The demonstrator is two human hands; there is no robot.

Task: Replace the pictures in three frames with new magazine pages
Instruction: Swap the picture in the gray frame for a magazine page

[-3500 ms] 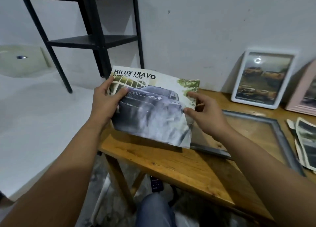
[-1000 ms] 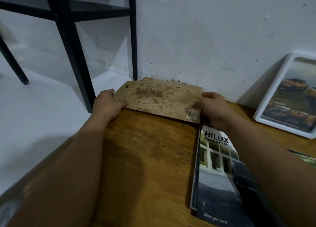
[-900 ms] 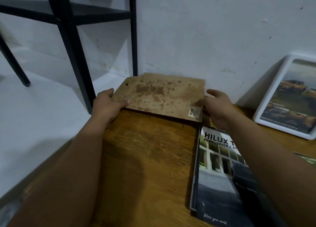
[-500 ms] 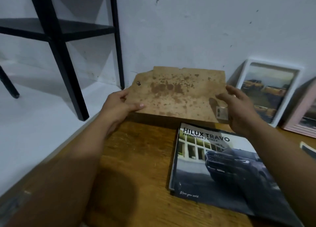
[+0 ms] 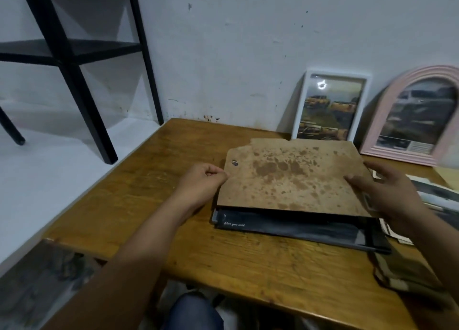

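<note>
Backing board held between left hand and right hand

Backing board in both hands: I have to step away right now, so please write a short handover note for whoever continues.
Left hand pinches the stained backing board at its left edge; right hand grips the right edge.
The board hangs just above the magazine page, which lies over the dark frame on the wooden table.
Done: white frame and pink arched frame lean on the wall with truck pictures inside.
Left: lower the board onto the page, close the frame, stand it up.
</note>
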